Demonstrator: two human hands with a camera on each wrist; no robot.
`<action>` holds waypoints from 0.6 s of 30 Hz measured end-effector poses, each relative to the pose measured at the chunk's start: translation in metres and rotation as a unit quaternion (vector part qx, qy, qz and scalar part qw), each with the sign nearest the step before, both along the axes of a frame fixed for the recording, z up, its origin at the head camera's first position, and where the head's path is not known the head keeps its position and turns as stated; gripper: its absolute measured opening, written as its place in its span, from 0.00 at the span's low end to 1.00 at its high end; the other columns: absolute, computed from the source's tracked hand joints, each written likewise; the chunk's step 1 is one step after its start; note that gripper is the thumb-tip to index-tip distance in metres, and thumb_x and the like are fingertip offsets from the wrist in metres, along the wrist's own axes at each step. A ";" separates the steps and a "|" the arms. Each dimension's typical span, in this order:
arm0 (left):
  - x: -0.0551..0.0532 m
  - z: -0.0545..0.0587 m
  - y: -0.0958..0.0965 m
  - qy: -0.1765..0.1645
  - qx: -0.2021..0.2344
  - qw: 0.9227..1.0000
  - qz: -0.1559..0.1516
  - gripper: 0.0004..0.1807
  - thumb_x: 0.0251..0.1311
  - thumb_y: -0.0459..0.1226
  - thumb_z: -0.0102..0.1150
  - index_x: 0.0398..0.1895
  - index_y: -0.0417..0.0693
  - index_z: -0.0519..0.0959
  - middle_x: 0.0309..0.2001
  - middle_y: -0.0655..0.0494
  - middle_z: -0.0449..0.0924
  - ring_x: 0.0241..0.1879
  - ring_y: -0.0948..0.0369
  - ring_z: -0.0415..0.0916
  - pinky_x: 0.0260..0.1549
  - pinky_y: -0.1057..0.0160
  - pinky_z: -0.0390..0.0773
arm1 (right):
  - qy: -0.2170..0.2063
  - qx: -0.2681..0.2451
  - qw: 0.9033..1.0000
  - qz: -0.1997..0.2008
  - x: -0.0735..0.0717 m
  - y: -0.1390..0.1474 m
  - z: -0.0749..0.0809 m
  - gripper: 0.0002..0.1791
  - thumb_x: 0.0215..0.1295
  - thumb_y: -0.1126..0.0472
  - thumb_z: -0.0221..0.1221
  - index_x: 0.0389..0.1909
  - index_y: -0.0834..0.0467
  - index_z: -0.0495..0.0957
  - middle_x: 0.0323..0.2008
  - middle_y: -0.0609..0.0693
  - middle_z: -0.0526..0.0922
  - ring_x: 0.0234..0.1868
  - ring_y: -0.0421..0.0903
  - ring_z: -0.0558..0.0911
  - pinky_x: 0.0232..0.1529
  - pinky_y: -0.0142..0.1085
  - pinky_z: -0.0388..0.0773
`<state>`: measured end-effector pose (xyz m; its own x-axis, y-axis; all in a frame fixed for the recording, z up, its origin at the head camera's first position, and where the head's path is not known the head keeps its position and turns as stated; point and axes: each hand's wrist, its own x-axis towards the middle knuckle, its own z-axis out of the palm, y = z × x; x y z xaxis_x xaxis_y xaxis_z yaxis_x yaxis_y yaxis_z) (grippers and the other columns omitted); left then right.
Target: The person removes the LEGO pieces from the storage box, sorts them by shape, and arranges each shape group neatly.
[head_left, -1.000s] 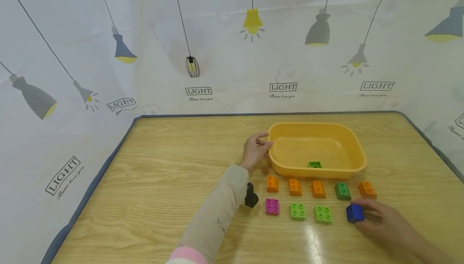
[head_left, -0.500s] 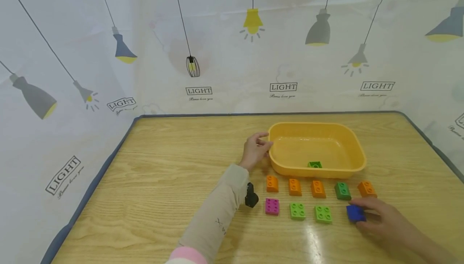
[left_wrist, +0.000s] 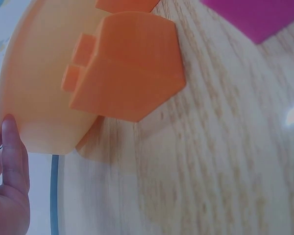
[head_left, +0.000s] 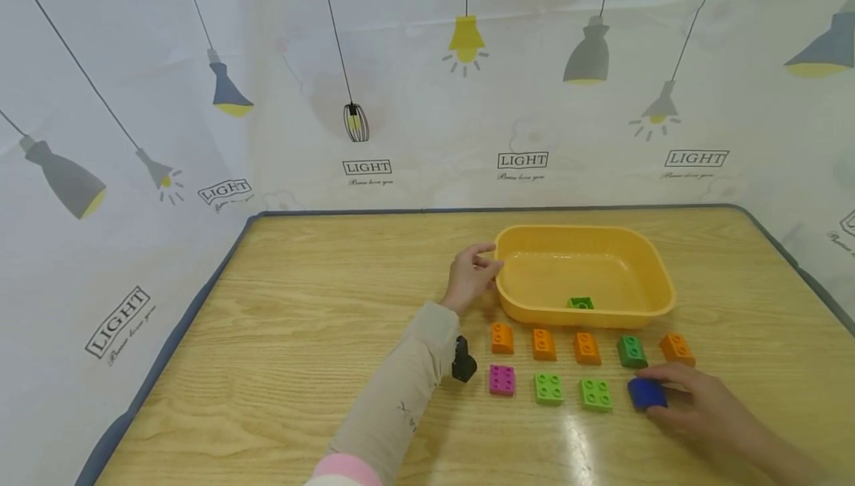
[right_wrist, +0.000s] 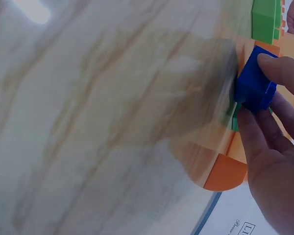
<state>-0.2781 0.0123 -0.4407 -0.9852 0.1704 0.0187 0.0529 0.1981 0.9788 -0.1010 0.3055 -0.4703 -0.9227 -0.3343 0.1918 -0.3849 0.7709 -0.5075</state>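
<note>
At the tray's left end my left hand (head_left: 467, 277) holds the edge of the yellow plastic tray (head_left: 581, 317). In the left wrist view a finger lies against the tray's outer wall (left_wrist: 44, 93). My right hand (head_left: 701, 401) pinches a blue toy building block (head_left: 646, 393) between thumb and fingers, at the right end of the front row. The right wrist view shows this blue block (right_wrist: 255, 81) tilted, with the thumb on one side and fingertips below. To its left is a lime green block (head_left: 595, 395); behind it stand a dark green block (head_left: 631, 351) and an orange block (head_left: 677, 349).
Further orange blocks (head_left: 544, 344) line the tray's front. Another lime block (head_left: 548, 389) and a magenta block (head_left: 502, 380) continue the front row. One green block (head_left: 580, 303) lies inside the tray. A black device (head_left: 462, 360) sits at the left wrist. Lamp-printed cloth surrounds the wooden table (head_left: 300, 337).
My right hand has shifted slightly left with the blue block, which has turned in the fingers. The left hand and the tray have stayed in place.
</note>
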 end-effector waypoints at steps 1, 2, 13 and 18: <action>0.000 0.000 0.000 0.000 0.000 1.000 -0.001 0.20 0.54 0.33 0.58 0.52 0.43 0.73 0.31 0.50 0.76 0.22 0.62 0.73 0.26 0.59 0.81 | 0.000 0.007 1.000 -0.004 0.000 -0.001 0.000 0.23 0.38 0.58 0.70 0.40 0.59 0.78 0.38 0.51 0.79 0.39 0.28 0.71 0.35 0.28 0.76; 0.000 0.000 0.000 0.000 -0.001 1.000 -0.001 0.20 0.54 0.33 0.58 0.52 0.43 0.72 0.31 0.50 0.76 0.22 0.62 0.73 0.26 0.59 0.81 | 0.002 0.009 1.000 -0.005 0.000 -0.002 0.000 0.23 0.38 0.58 0.70 0.40 0.58 0.78 0.38 0.51 0.79 0.39 0.28 0.72 0.35 0.29 0.76; -0.002 -0.002 0.001 -0.005 -0.002 1.000 0.003 0.19 0.55 0.34 0.58 0.52 0.44 0.73 0.31 0.51 0.75 0.23 0.62 0.73 0.25 0.60 0.81 | -0.005 -0.015 1.000 0.025 -0.001 -0.001 -0.002 0.24 0.40 0.58 0.69 0.42 0.61 0.76 0.39 0.52 0.78 0.40 0.26 0.71 0.36 0.25 0.75; -0.001 -0.001 0.001 -0.003 -0.004 1.000 0.002 0.20 0.55 0.34 0.58 0.52 0.44 0.72 0.31 0.51 0.75 0.22 0.62 0.73 0.26 0.59 0.81 | 0.004 -0.021 0.999 0.032 0.000 -0.001 -0.003 0.25 0.39 0.59 0.69 0.42 0.60 0.76 0.39 0.51 0.78 0.41 0.26 0.70 0.36 0.24 0.75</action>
<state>-0.2794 0.0130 -0.4414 -0.9861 0.1660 0.0107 0.0453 0.2063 0.9774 -0.1006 0.3044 -0.4730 -0.8983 -0.3834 0.2146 -0.4365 0.7231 -0.5354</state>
